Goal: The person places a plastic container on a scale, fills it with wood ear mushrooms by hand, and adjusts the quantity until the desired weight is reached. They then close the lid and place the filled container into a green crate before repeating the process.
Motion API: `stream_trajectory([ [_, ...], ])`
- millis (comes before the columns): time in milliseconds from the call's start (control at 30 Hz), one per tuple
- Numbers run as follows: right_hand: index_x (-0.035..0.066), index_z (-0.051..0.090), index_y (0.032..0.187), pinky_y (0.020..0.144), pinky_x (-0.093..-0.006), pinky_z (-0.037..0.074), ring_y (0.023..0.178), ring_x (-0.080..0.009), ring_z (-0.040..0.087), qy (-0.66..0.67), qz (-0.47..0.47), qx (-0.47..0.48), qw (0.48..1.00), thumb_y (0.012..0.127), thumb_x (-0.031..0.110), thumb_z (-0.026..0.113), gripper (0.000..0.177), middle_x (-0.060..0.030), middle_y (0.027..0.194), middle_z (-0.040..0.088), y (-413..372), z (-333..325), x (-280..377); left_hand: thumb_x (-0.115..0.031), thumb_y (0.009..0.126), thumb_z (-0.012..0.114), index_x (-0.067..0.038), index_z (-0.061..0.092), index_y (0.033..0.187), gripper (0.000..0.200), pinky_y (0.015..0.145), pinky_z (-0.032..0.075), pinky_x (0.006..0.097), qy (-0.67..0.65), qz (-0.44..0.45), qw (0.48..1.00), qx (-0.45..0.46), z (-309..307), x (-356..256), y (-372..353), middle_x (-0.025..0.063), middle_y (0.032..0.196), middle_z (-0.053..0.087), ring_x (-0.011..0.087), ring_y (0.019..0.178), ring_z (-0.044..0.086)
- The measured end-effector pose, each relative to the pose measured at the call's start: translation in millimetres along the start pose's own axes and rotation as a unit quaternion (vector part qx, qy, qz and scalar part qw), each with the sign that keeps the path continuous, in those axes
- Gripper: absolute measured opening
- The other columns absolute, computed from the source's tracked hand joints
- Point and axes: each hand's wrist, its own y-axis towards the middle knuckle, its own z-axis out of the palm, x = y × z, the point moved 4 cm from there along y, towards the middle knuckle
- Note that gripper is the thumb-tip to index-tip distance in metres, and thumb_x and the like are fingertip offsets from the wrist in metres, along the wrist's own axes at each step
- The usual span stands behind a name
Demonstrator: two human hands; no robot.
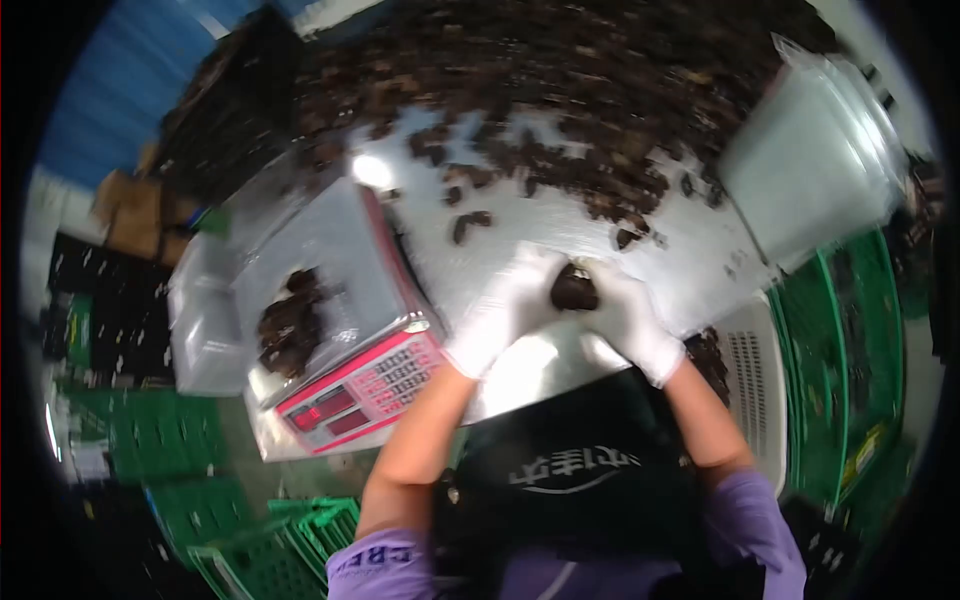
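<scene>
Both hands wear white gloves and meet over the metal table [530, 220], close to the apron. Between my left hand [515, 300] and my right hand [628, 312] is a dark brown, mushroom-like piece [574, 290], with the fingers of both hands closed round its sides. Blur hides the fingertips and the exact kind of the piece. To the left stands a red and white digital scale [370, 390]. On its pan a clump of similar dark pieces [290, 330] lies on clear plastic. More loose dark pieces [470, 225] lie beyond my hands.
A large heap of dark pieces [560, 60] covers the table's far side. Stacked clear trays [815, 160] stand at the right, clear plastic containers [208, 320] left of the scale. Green crates [845, 350] line the right, a white basket [755, 370] nearer; more green crates [165, 435] sit at left.
</scene>
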Motion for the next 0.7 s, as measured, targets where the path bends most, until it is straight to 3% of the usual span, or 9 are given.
stream_trajectory([
  [67,0.003,0.061,0.118,0.086,-0.0379,0.051,0.100,-0.0375,0.064,-0.069,0.094,0.022,0.993,0.065,0.004,0.077,0.055,-0.0200,0.109,0.064,4.8,1.2,-2.5,-0.008,0.070,0.075,-0.005,0.060,0.104,0.037,0.081,0.050,0.0441,-0.076,-0.026,0.996,-0.044,-8.4,-20.8,-6.0,0.0186,0.095,0.061,0.0398,0.095,0.060],
  [100,0.008,0.063,0.116,0.078,-0.0412,0.053,0.090,-0.0372,0.066,-0.067,0.021,-0.009,0.997,0.072,0.011,0.075,0.046,-0.0172,0.103,0.065,3.8,2.4,-2.5,-0.006,0.072,0.073,-0.005,0.060,0.103,0.034,0.079,0.050,0.0448,-0.088,-0.068,0.992,-0.067,7.0,-10.8,-6.8,0.0186,0.096,0.060,0.0397,0.093,0.060],
  [267,0.007,0.063,0.111,0.074,-0.0402,0.053,0.087,-0.0364,0.065,-0.071,0.024,0.000,0.997,0.073,0.008,0.073,0.040,-0.0155,0.097,0.062,8.3,8.9,20.6,-0.002,0.073,0.068,-0.006,0.059,0.103,0.032,0.075,0.050,0.0454,-0.084,-0.134,0.979,-0.126,15.6,0.4,-21.9,0.0181,0.096,0.058,0.0387,0.091,0.061],
  [333,0.007,0.063,0.112,0.074,-0.0399,0.053,0.085,-0.0360,0.065,-0.055,-0.014,-0.001,0.998,0.071,0.005,0.072,0.042,-0.0152,0.098,0.062,17.7,11.6,45.4,0.003,0.069,0.068,-0.005,0.053,0.095,0.031,0.074,0.052,0.0447,-0.072,-0.158,0.968,-0.179,-16.9,-15.4,-34.9,0.0182,0.100,0.054,0.0383,0.092,0.060],
  [400,0.007,0.063,0.113,0.073,-0.0395,0.053,0.085,-0.0355,0.065,-0.059,-0.067,0.006,0.996,0.069,0.004,0.072,0.045,-0.0149,0.098,0.062,30.0,14.0,90.5,0.003,0.068,0.069,-0.006,0.053,0.101,0.037,0.075,0.052,0.0447,-0.056,-0.162,0.965,-0.200,-56.0,-24.6,-50.3,0.0174,0.099,0.054,0.0374,0.092,0.060],
  [467,0.006,0.061,0.116,0.071,-0.0377,0.054,0.082,-0.0335,0.066,-0.040,-0.188,-0.014,0.981,0.067,0.003,0.074,0.051,-0.0137,0.099,0.061,48.3,27.5,129.4,0.002,0.068,0.070,-0.007,0.055,0.107,0.042,0.076,0.052,0.0435,0.028,-0.099,0.947,-0.304,-109.8,-36.1,-75.7,0.0163,0.099,0.054,0.0372,0.092,0.060],
  [533,0.003,0.061,0.115,0.076,-0.0371,0.052,0.087,-0.0332,0.065,0.054,-0.190,0.062,0.978,0.070,0.004,0.071,0.046,-0.0153,0.100,0.061,66.2,41.7,176.6,0.002,0.069,0.070,-0.008,0.056,0.112,0.046,0.077,0.052,0.0419,0.096,-0.136,0.940,-0.298,-156.1,-36.1,-101.4,0.0149,0.100,0.054,0.0369,0.090,0.060],
  [600,0.006,0.061,0.116,0.077,-0.0399,0.053,0.090,-0.0344,0.065,0.022,-0.225,0.097,0.969,0.074,0.013,0.070,0.044,-0.0147,0.102,0.061,83.3,70.3,209.5,0.002,0.070,0.069,-0.008,0.057,0.112,0.045,0.079,0.052,0.0410,0.150,-0.170,0.919,-0.322,-191.6,-31.9,-127.2,0.0145,0.103,0.055,0.0358,0.092,0.061],
  [700,0.007,0.058,0.123,0.080,-0.0408,0.052,0.093,-0.0328,0.065,-0.034,-0.225,0.189,0.955,0.077,0.018,0.071,0.049,-0.0139,0.105,0.061,101.8,110.8,235.0,-0.007,0.071,0.073,-0.009,0.058,0.117,0.048,0.083,0.052,0.0404,0.184,-0.318,0.894,-0.255,-219.5,-3.8,-157.9,0.0141,0.109,0.056,0.0333,0.102,0.061],
])
